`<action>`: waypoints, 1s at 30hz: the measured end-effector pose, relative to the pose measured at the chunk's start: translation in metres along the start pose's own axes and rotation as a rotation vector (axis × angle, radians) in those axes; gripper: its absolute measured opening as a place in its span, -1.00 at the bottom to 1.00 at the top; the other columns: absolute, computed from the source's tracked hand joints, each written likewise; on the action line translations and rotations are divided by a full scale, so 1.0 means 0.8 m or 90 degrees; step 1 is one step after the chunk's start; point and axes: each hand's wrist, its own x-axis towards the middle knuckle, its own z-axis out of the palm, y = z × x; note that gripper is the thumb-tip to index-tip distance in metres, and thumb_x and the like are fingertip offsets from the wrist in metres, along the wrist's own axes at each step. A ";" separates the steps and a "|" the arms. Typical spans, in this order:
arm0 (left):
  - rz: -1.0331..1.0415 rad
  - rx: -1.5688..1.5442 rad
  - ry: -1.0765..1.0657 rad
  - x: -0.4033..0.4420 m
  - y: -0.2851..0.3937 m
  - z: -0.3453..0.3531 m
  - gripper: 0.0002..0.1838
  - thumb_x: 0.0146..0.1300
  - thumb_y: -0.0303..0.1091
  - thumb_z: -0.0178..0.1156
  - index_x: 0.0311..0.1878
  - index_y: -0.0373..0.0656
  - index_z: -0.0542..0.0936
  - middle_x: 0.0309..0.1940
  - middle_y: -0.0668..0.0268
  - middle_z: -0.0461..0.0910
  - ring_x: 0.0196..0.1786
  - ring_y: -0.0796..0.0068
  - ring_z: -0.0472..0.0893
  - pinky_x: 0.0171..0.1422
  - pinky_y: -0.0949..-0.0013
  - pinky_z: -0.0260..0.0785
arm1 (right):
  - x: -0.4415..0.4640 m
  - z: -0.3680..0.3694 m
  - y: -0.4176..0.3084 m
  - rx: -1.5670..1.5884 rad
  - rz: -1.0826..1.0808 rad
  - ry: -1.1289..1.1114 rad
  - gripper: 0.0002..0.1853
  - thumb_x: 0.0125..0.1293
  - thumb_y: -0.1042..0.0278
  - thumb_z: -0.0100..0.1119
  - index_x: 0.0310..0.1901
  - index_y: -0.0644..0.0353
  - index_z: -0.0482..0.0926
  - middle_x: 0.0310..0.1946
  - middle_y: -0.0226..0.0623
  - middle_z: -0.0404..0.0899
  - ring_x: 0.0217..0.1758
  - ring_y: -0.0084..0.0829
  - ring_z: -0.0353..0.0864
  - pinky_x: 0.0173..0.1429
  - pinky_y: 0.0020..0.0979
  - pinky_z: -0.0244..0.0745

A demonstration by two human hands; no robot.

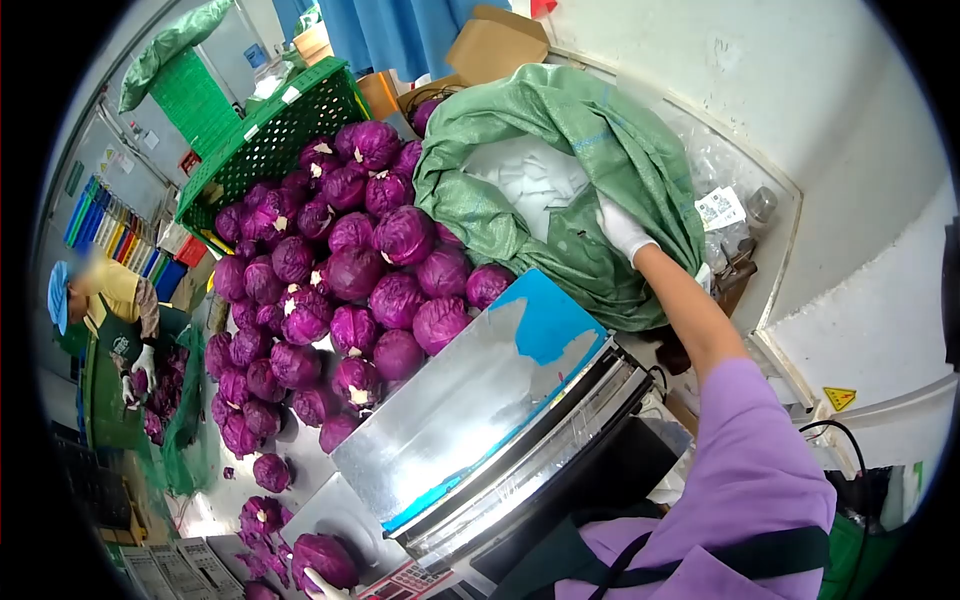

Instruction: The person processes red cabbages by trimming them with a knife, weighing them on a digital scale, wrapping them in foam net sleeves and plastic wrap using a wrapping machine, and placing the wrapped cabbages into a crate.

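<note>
At the bottom edge, my left hand in a white glove has its fingers against a red cabbage; much of the hand lies out of frame. That cabbage sits on a flat metal plate beside a red-and-white keypad. My right hand, gloved too, is at the inner rim of a large green woven sack, its fingers closed at the folded cloth and partly hidden. Inside the sack lies crumpled white material. A big pile of red cabbages covers the table left of the sack.
A film-wrapping machine with a metal top stands between me and the pile. A green crate lies tipped behind the cabbages. At the left, a co-worker in gloves handles cabbages. An open cardboard box is at the back.
</note>
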 end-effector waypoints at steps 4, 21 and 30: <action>0.022 -0.067 0.048 -0.019 0.009 0.021 -0.05 0.20 0.13 0.35 0.50 -0.14 0.14 0.41 -0.01 0.24 0.33 -0.01 0.40 0.39 -0.04 0.33 | -0.001 -0.129 -0.115 0.256 -0.096 0.031 -0.68 0.27 0.40 0.25 0.08 0.12 0.61 0.03 -0.15 0.62 0.07 -0.17 0.62 0.18 -0.27 0.49; 0.090 -0.420 -0.484 -0.269 0.077 0.093 -0.38 0.58 0.02 -0.19 0.41 -0.36 0.28 0.35 0.07 0.36 0.39 0.27 0.38 0.48 0.28 0.17 | -0.324 -0.327 -0.569 0.958 0.150 -0.854 -0.86 0.31 0.52 0.23 -0.13 0.32 0.62 -0.15 -0.37 0.60 -0.10 -0.56 0.57 0.05 -0.47 0.48; 0.055 -0.470 -0.262 -0.256 0.039 0.032 -0.61 0.58 -0.21 -0.08 0.10 -0.35 0.57 -0.07 0.24 0.65 0.00 0.52 0.58 0.17 0.44 0.41 | -0.339 -0.346 -0.612 0.912 -0.208 -0.582 -0.87 0.25 0.65 0.19 -0.20 0.37 0.68 -0.08 -0.18 0.65 0.09 -0.36 0.58 0.23 -0.38 0.43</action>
